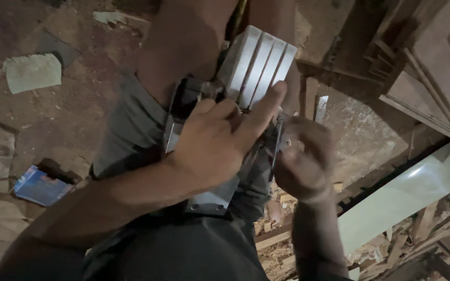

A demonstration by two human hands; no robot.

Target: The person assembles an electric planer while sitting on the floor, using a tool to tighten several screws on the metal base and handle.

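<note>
Nearest, on the lap, the left hand (212, 151) grips a grey metal power tool with a ribbed silver base (251, 67), forefinger stretched along the ribs; the right hand (300, 161), just right of it, is curled and blurred against the tool's side; whether it pinches something I cannot tell; a blue flat packet (40, 186) lies on the earth floor at left.

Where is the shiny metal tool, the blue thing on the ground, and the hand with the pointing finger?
metal tool (259, 65), head view, on its ribbed silver plate.
blue packet (40, 186), head view, on its flat top.
left hand (214, 148), head view, on the back of the hand.
</note>
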